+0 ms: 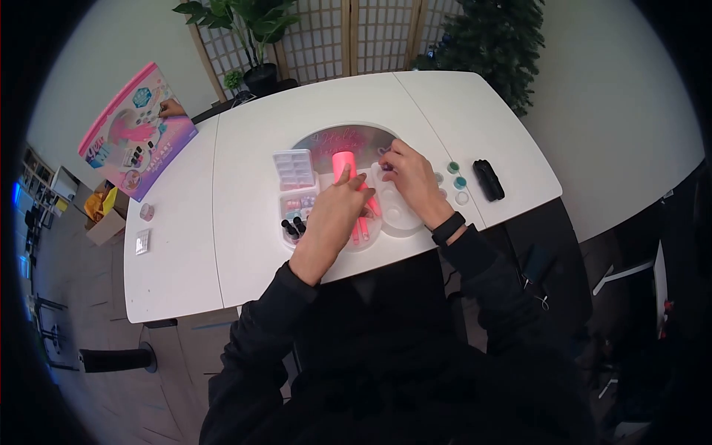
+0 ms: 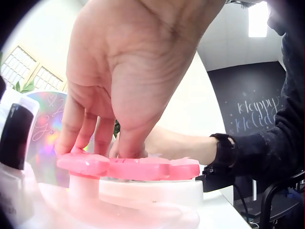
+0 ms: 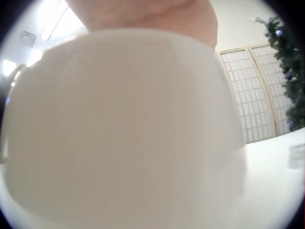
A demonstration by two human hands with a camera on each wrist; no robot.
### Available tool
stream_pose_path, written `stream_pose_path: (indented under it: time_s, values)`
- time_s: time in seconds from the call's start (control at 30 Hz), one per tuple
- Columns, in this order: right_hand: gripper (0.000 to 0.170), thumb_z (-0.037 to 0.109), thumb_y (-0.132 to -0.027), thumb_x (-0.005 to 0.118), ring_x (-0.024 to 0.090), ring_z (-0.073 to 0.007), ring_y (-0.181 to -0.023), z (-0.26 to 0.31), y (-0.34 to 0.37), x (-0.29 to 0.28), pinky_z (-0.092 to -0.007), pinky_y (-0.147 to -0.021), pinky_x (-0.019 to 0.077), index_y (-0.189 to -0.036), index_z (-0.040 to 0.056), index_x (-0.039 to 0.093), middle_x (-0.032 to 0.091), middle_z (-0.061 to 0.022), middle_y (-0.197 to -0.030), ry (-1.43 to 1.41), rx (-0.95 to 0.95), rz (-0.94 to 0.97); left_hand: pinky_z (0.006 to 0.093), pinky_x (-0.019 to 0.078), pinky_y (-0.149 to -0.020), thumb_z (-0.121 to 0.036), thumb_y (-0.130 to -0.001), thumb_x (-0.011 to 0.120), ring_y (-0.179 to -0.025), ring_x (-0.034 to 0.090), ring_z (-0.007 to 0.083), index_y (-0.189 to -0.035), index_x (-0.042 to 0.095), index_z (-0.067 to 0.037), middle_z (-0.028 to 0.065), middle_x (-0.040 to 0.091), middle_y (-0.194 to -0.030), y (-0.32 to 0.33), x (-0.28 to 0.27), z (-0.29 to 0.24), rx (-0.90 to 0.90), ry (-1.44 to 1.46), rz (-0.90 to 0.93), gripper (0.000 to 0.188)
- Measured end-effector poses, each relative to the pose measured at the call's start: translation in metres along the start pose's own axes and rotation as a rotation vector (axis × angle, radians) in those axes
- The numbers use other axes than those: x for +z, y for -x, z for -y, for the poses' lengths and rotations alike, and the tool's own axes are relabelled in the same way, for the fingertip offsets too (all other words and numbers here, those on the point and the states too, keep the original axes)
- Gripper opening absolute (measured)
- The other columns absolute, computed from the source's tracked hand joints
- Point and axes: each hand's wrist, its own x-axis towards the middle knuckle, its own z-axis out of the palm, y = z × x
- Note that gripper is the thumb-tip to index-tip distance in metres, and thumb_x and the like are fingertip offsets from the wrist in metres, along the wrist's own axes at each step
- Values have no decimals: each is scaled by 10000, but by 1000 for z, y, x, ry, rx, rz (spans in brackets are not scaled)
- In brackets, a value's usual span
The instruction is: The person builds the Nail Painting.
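A bright pink model hand (image 1: 343, 163) lies on the white nail art stand (image 1: 404, 221), its fingers pointing toward the person. From above, the left hand (image 1: 337, 208) reaches down with extended fingers, and its fingertips press on the pink model hand, as the left wrist view shows. The right hand (image 1: 412, 180) is bent over the back of the stand's right side, beside round wells. Its thumb and fingertips pinch a small dark purple thing (image 1: 385, 166), mostly covered by the fingers. In the right wrist view, the stand's white wall (image 3: 124, 129) blocks the fingers.
An open white case (image 1: 294, 169) with small compartments and black-capped polish bottles (image 1: 291, 228) stands left. Small green pots (image 1: 453, 167) and clear lids lie right, near a black pouch (image 1: 488, 180). The product box (image 1: 139, 133) stands far left; a silvery backboard (image 1: 319, 141) rises behind.
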Motion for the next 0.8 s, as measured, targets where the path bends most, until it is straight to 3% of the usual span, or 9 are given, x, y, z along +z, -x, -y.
stream_pose_path:
  time_s: [0.1,0.17,0.3,0.4,0.47,0.6,0.7,0.8]
  values:
    - [273,-72,-684,756,656,-298,-848,-10,2,4,-383,-706,537,-937,1,683,612,-105,-968,-73,42,21,412,587,-884,-94,-737,789,-1202,635,332,-1091,743,-71,141,665,-1283,2,6,2,4,-18,-25,358]
    - [224,-152,-743,621,664,-299,-826,-16,2,8,-355,-700,575,-920,-33,688,605,-129,-940,-226,-22,64,414,587,-885,-94,-738,789,-1213,629,334,-1091,743,-72,142,667,-1281,3,6,2,-5,-3,-24,356]
    - [248,-162,-763,597,672,-296,-845,-12,0,3,-335,-717,581,-941,-32,710,627,-127,-954,-221,-54,30,415,587,-885,-96,-741,788,-1229,619,338,-1090,740,-74,145,667,-1285,2,6,3,-5,-1,-25,354]
    - [195,-109,-819,622,680,-301,-881,-7,0,0,-351,-728,578,-953,-16,730,641,-113,-930,-220,-31,-2,417,585,-889,-107,-744,791,-1240,611,342,-1090,738,-71,150,661,-1297,3,5,2,-22,16,-16,352]
    - [135,-10,-860,677,689,-314,-880,-9,3,0,-384,-740,571,-978,2,740,679,-116,-972,-67,-66,46,417,589,-893,-109,-752,785,-1271,589,358,-1074,742,-54,170,660,-1291,2,4,2,-10,18,-3,329]
    - [141,74,-861,720,699,-324,-881,-9,6,1,-406,-753,561,-985,16,752,718,-133,-1022,-81,-68,26,419,589,-905,-108,-759,780,-1305,563,379,-1069,744,-41,196,656,-1290,2,5,2,1,20,-8,320]
    - [157,98,-829,757,708,-341,-822,-10,4,-1,-406,-733,562,-959,11,763,732,-169,-973,-19,-80,33,418,572,-925,-114,-759,785,-1259,600,337,-1104,739,-69,160,654,-1310,4,9,3,0,0,-42,351]
    - [132,60,-789,778,709,-352,-760,-11,2,-2,-404,-704,565,-900,-12,763,715,-199,-839,-74,27,60,420,569,-931,-115,-758,786,-1268,594,337,-1106,741,-70,157,655,-1310,4,4,1,-26,29,-7,354]
